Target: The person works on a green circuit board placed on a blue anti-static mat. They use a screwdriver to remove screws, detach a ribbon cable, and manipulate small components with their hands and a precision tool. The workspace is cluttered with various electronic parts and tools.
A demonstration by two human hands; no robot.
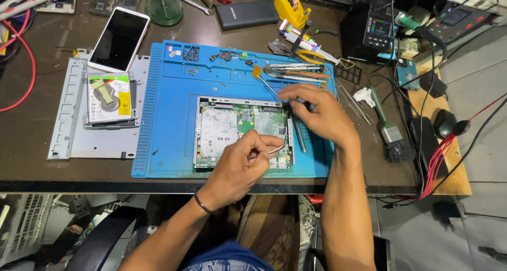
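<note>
Left hand [244, 163] pinches a thin wire [279, 148] taut over the circuit board [243, 128], centre frame. Right hand [317, 112], fingers curled, steadies the board's right edge; what it grips cannot be told.

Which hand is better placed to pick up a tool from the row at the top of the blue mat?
Right. The right hand hovers just below the tools on the blue mat, while the left hand is pinching a thin wire over the circuit board.

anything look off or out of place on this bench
Nothing looks spilled or broken. The circuit board sits square in the recess of the blue mat, with the left hand pinching a thin wire and the right hand at its right edge. The hard drive merely lies slightly tilted on a metal plate.
</note>
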